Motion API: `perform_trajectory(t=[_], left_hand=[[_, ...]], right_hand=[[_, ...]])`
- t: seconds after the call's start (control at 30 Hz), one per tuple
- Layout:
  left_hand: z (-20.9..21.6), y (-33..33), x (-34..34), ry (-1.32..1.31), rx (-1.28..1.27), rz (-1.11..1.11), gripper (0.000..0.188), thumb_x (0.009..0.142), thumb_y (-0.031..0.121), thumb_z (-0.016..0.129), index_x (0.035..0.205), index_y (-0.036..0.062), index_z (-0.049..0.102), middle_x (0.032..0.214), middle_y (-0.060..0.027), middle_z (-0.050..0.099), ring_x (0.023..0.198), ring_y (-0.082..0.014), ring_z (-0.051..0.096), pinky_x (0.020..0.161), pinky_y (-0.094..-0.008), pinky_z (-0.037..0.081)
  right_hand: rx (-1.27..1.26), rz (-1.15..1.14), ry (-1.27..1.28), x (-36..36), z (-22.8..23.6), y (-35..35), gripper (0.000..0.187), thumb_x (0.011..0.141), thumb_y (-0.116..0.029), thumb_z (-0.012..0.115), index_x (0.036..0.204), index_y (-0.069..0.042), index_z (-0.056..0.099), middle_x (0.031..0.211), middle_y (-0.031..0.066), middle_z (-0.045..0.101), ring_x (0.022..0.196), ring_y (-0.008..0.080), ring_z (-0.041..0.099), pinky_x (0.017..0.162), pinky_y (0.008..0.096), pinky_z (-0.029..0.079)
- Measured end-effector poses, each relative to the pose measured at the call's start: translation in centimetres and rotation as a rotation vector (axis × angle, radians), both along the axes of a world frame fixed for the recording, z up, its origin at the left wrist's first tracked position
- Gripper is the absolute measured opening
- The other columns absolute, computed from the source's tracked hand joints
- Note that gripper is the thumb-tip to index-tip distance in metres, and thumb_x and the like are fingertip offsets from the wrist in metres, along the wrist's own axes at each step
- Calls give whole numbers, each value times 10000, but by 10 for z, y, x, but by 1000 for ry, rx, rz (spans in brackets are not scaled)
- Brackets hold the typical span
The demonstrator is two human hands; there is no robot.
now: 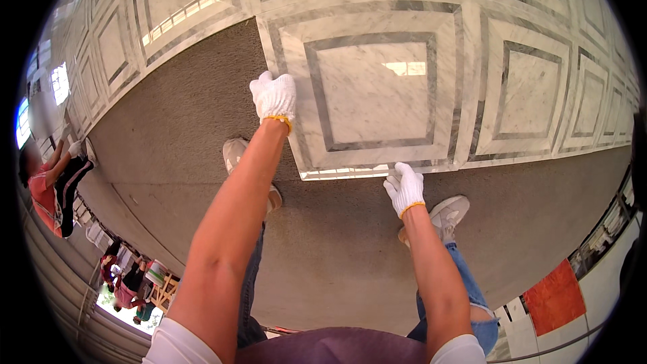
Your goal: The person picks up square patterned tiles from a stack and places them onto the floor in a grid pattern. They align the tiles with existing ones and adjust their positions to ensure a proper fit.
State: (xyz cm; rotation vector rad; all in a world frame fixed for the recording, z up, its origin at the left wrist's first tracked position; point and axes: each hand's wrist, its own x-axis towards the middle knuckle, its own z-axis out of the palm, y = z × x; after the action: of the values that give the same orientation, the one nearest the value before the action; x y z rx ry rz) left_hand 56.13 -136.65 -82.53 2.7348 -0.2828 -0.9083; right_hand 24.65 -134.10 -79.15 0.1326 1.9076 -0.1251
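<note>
- While both forearms reach up from the lower edge, a purple shirt (337, 347) with white sleeves fills the nearest part of the view.
- Below the arms, blue jeans show, torn at the right knee, and two pale shoes stand on the grey screed (337, 249): the left shoe (234, 155) just beside the left forearm, the right shoe (450, 212) just beside the right wrist.
- Right hand (405, 187), in a white knit glove with an orange cuff, rests on the near edge of the marble tile (374, 91); its fingers curl over that edge close to the tile's near right part, gripping it.
- Left hand (274, 96), gloved the same way, lies on the tile's left edge, fingers bent over the rim and clasping it.
- The tile is a large square slab of white marble with grey inlaid bands forming nested squares; it lies between the two hands, its near and left edges bordering bare screed, its right and far edges meeting other tiles (532, 87) of the same pattern already laid.
- Whether the tile lies flat or is slightly lifted cannot be told.
- At the lower right, beyond the screed, an orange cloth (554, 296) lies on a pale floor.
- Far to the left, another person (50, 189) in a red top crouches at the edge of the screed, well apart from the hands.
- Further laid tiles stretch to the far rim, with bright window reflections on them.
</note>
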Motion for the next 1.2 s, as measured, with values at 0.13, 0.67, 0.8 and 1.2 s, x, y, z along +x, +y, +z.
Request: perform_trajectory(t=[0.13,0.67,0.8,1.2], left_hand=[[0,10,6,104,-132,-21,340,707,190,536,935,-57,585,977,-295,547,900,-414,525,804,-423,427],[6,43,-22,258,-91,-79,500,699,84,598,1181,-25,526,1032,-195,531,947,-304,519,836,-349,437],[30,40,-22,193,-187,-272,509,708,70,577,1203,-32,514,1099,-205,569,1051,-310,532,900,-330,425],[262,48,-144,701,-18,-484,534,842,186,543,1330,-11,452,1331,-196,502,1283,-275,432,1078,-316,316]], right_hand=[[25,126,-14,-7,5,-3,486,811,-253,653,1153,-6,411,1107,156,548,968,286,587,755,417,517],[-10,917,319,-84,-14,-59,798,806,-558,609,1249,79,422,1203,316,532,1107,413,545,923,439,448],[43,839,134,-101,-24,-58,742,818,-496,613,1241,90,444,1181,323,547,1097,404,558,927,427,450],[-419,643,28,-125,195,-80,300,840,-261,637,956,1,551,842,134,637,694,170,610,652,326,489]])
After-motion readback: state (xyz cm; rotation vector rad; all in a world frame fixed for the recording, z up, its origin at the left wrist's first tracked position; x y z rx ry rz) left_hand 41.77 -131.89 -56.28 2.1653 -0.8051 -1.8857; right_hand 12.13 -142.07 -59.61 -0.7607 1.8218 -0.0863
